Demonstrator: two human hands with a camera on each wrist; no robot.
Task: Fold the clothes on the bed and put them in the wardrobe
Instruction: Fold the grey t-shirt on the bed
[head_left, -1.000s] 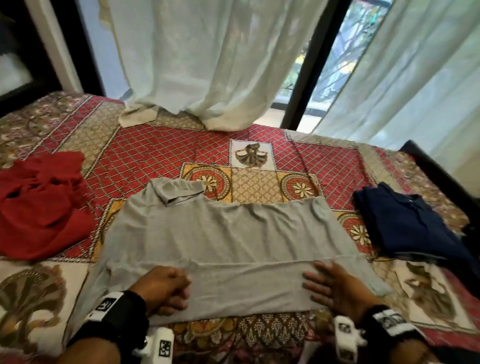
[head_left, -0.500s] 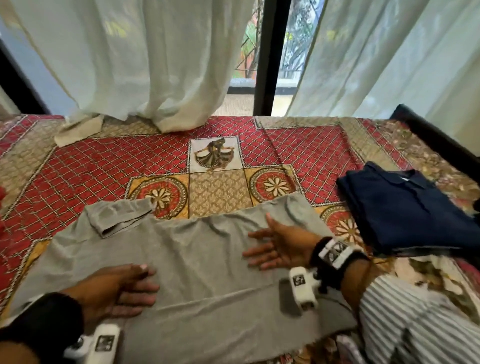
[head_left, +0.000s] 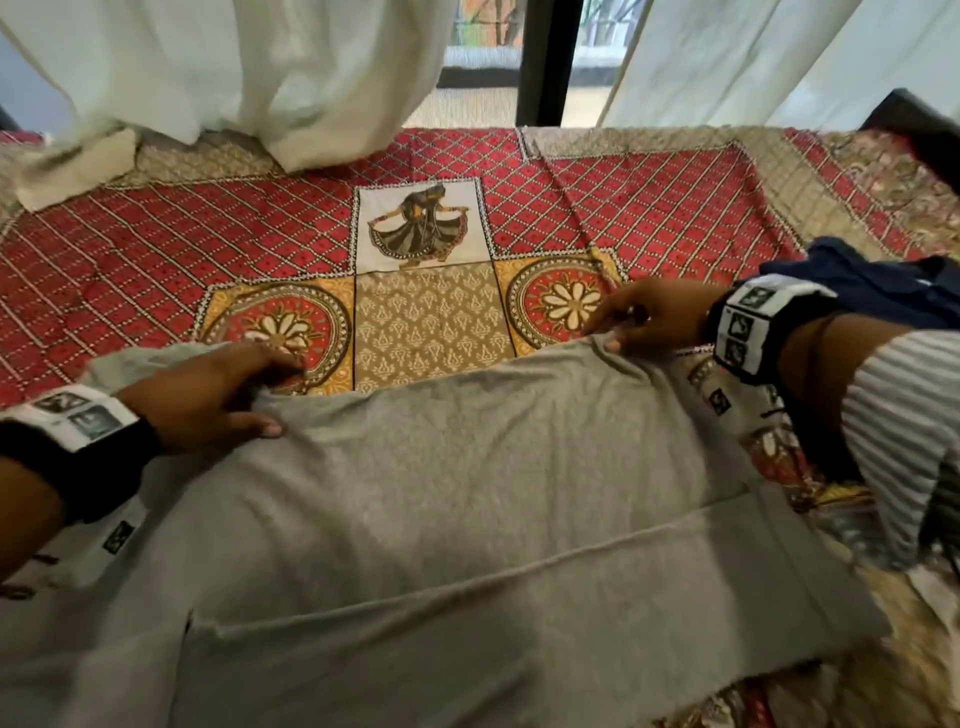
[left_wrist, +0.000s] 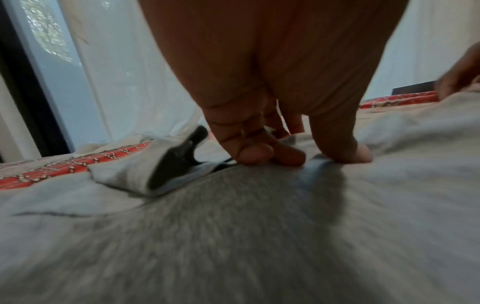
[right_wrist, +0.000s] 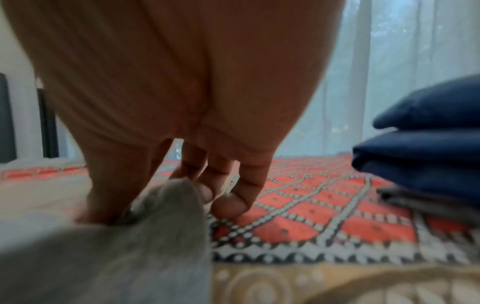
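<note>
Hands (head_left: 208, 395) (head_left: 649, 322) pinch far edge of soft grey jersey shirt (head_left: 467, 519) (one per corner), fingers (right_wrist: 226, 203) curled.

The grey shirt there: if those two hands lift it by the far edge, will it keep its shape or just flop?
Probably flop: the grey shirt lies wrinkled and bunches where the right hand pinches it. It likely weighs little, since the left hand grips it with fingertips only. It may drag rather than slide on the patterned bedcover.

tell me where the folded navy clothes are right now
In the head view the folded navy clothes sit at the right edge of the bedspread, just beyond the right hand and off the grey shirt.
</note>
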